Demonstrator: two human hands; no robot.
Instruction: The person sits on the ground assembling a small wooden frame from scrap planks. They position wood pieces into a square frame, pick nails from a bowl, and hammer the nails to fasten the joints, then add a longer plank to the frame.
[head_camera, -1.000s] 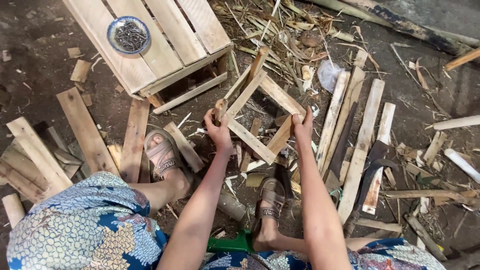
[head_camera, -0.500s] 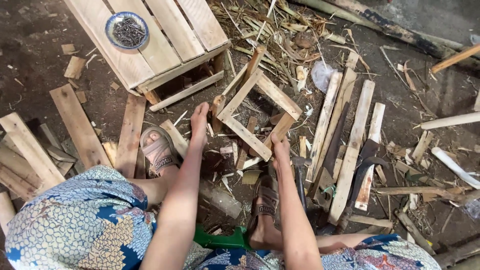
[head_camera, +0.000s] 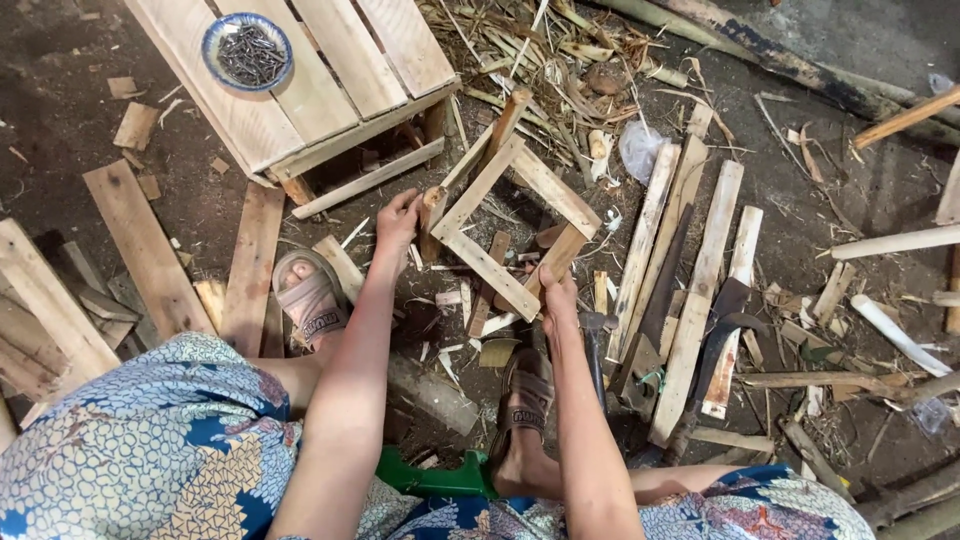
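A square wooden frame (head_camera: 488, 262) of pale nailed slats stands tilted on the dirt in front of me. My left hand (head_camera: 397, 222) grips its left corner at a short upright post. My right hand (head_camera: 556, 297) holds the frame's near right corner, where two slats meet. Both my feet wear sandals (head_camera: 312, 305) and rest on the ground just below the frame, one on each side.
A slatted pallet crate (head_camera: 330, 60) lies at the upper left with a blue-rimmed bowl of nails (head_camera: 247, 50) on it. Loose slats (head_camera: 700, 290) and a dark blade (head_camera: 722, 325) lie to the right. Planks (head_camera: 140, 245) lie left, with dry stalks behind and a green stool (head_camera: 440, 480) under me.
My left hand has slid up and left to the frame's left corner. My right hand has dropped lower onto the near right corner. The frame has tilted slightly.
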